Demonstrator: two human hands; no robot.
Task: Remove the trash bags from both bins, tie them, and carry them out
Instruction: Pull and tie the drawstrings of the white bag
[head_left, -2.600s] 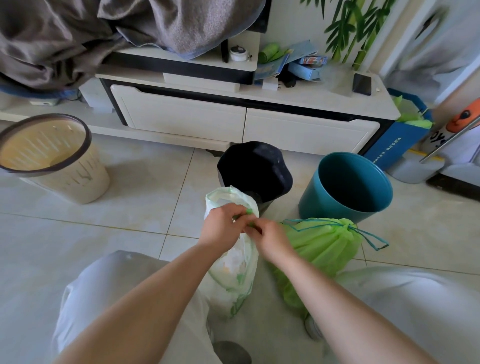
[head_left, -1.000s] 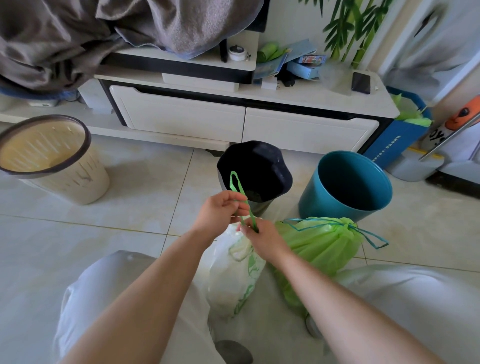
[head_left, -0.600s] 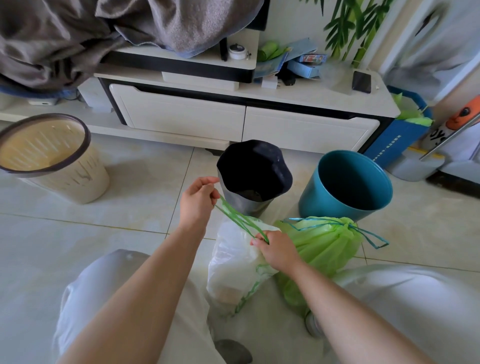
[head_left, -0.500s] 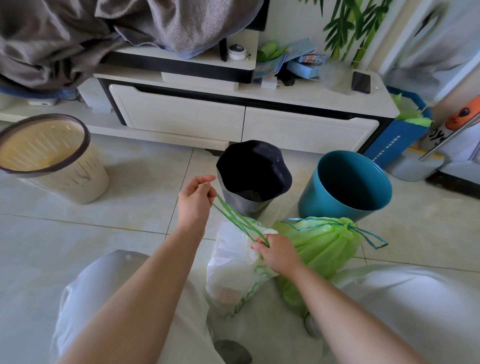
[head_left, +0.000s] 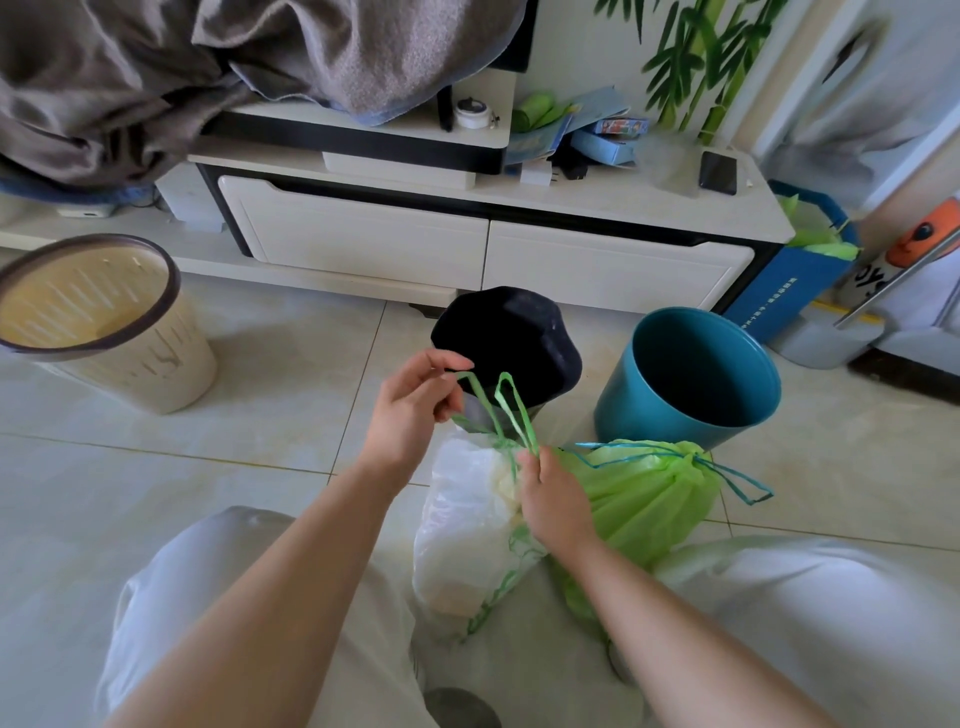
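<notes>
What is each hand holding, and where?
Left hand pinches a loop of the white plastic trash bag's green drawstring; right hand grips the drawstring at the bag's gathered neck.

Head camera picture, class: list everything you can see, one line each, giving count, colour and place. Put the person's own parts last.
White trash bag: 1, white, floor between the knees.
Drawstring: 1, green, pulled up from the white bag.
Green trash bag: 1, light green, tied, right of the white bag.
Black bin: 1, black, floor centre.
Teal bin: 1, teal, floor right.
Cream basket: 1, cream with brown rim, floor left.
TV cabinet: 1, white, behind.
Blanket: 1, grey, top left.
Phone: 1, black, on the cabinet.
Left hand: grip on the drawstring.
Right hand: grip at the bag's neck.
</notes>
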